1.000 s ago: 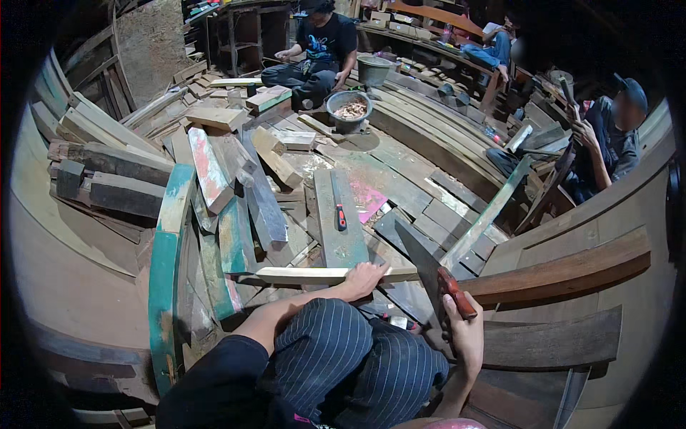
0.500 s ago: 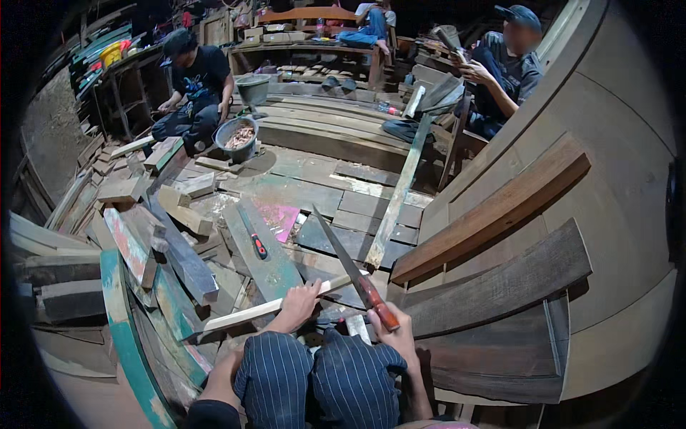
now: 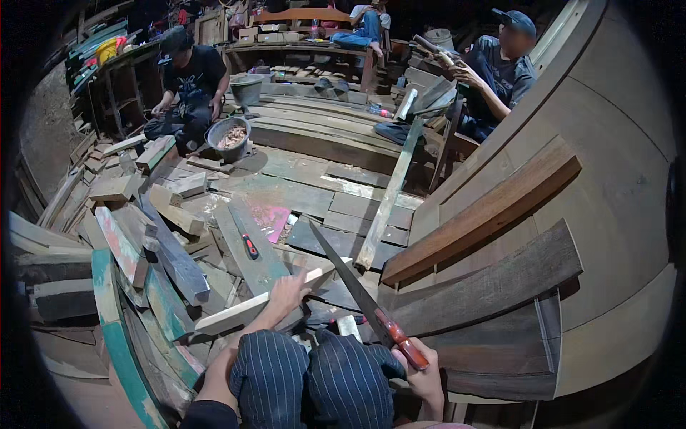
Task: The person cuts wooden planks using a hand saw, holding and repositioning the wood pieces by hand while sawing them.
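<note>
My left hand (image 3: 288,292) is closed around a pale wooden strip (image 3: 232,316), pressing it down in front of my knees. The strip lies slanted, its right end higher in the picture. In my right hand (image 3: 423,368) is the red-brown wooden handle of a handsaw (image 3: 348,281), gripped beside my right knee. The saw's dark blade points up and to the left, crossing the strip near its right end; whether its teeth are in the wood I cannot tell. A red-and-black handled tool (image 3: 247,239) with a narrow blade lies on a board (image 3: 268,268) beyond my left hand.
Stacked timber offcuts (image 3: 128,243) crowd the left. A brown beam (image 3: 486,207) and dark planks (image 3: 493,282) lie at right. A long narrow board (image 3: 389,196) stretches away ahead. A bucket of wood chips (image 3: 229,139) stands near a seated person (image 3: 189,79); another person (image 3: 493,79) sits far right.
My right hand has drawn the saw back toward me, down and to the right. My left hand still holds the strip. The view has shifted slightly.
</note>
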The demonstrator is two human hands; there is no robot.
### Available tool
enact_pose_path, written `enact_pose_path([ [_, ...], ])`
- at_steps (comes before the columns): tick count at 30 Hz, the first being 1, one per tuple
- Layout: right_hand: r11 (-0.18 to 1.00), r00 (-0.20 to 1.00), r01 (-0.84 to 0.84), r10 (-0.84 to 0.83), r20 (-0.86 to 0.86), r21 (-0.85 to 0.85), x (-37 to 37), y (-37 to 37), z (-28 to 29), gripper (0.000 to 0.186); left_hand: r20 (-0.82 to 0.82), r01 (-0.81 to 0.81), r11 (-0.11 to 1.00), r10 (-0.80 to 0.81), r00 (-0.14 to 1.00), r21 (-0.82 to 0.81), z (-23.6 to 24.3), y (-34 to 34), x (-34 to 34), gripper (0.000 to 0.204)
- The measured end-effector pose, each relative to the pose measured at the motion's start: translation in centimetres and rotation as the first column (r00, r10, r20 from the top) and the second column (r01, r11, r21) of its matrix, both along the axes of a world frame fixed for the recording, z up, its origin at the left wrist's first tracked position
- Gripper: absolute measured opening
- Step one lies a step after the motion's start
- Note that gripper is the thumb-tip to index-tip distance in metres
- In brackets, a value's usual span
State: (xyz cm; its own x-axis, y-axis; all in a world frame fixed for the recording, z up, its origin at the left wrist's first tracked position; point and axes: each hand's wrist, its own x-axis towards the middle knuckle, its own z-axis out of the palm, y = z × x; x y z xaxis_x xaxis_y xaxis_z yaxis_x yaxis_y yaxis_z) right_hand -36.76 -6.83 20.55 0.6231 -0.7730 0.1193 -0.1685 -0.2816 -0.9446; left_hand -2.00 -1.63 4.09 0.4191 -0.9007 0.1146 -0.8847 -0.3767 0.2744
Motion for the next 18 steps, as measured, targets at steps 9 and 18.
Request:
enact_pose_path([
  [9,0.979,0.997,0.022,-0.007,-0.073,0.201,-3.6,0.5,2.7,0.020,-0.057,-0.050,0.999,0.051,0.997,0.014,1.4,-0.3,0.2,0.058],
  [18,0.945,0.996,0.009,0.022,-0.091,0.326,-2.8,0.7,4.5,0.024,-0.055,-0.042,0.998,0.045,0.997,0.042,1.4,-0.2,0.0,0.058],
])
